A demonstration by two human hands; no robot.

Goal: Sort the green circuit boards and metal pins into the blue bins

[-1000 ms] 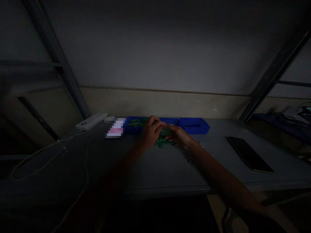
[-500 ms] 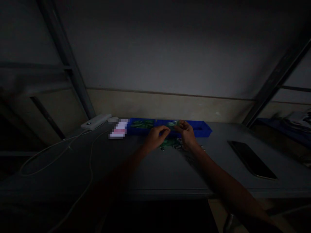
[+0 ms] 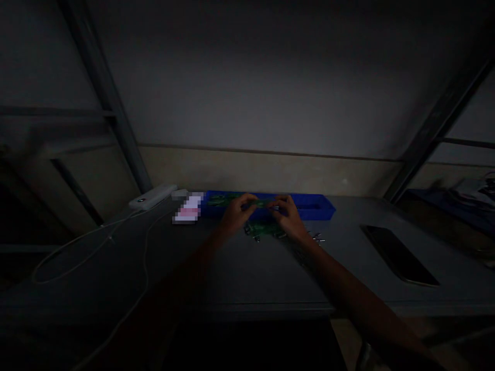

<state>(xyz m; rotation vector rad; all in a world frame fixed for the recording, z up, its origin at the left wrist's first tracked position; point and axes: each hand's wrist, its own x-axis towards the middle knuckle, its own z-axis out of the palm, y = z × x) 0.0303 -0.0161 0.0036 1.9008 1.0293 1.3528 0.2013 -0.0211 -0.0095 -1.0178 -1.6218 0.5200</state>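
Dim workroom interior. A grey table (image 3: 247,278) spans the lower half of the view from 8 to 4 o'clock, and its near edge crosses at 6 o'clock. Behind it stands a wall (image 3: 247,87), pale grey above, with a beige lower band (image 3: 251,170) set off by a thin dark line. A dark metal upright (image 3: 104,98) slants from 11 o'clock down to the table's far left corner and meets a horizontal bar (image 3: 46,111) at 9 o'clock. A second strut (image 3: 441,129) slants at 2 o'clock. Pale floor (image 3: 342,335) shows at 5 o'clock below the table edge. Light is low and brightest on the middle of the wall; the corners lie in deep shadow.
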